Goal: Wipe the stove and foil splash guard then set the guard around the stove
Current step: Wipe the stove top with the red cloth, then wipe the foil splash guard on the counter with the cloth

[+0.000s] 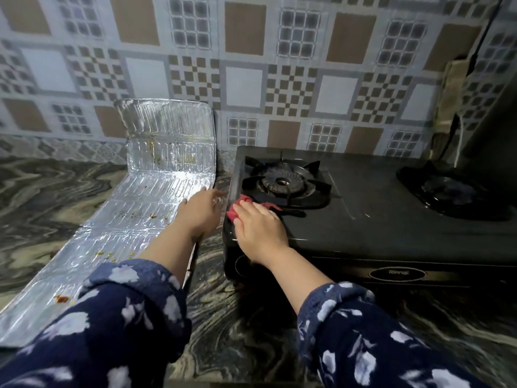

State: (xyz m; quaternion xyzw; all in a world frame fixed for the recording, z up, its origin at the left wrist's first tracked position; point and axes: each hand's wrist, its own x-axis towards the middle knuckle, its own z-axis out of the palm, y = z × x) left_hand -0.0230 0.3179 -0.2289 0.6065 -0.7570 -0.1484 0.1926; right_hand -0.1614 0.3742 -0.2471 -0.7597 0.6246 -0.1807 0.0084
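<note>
The right hand (pixel 260 228) presses flat on the red cloth (pixel 242 205) on the stove (pixel 377 219) mid-frame, while the left hand (pixel 200 214), fingers spread, rests by the dirty foil guard (pixel 134 219), which might crumple if leaned on.

Dim, soft — edges warped, blurred

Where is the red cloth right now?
The red cloth lies under the right hand on the stove's front-left corner, just before the left burner.
</note>
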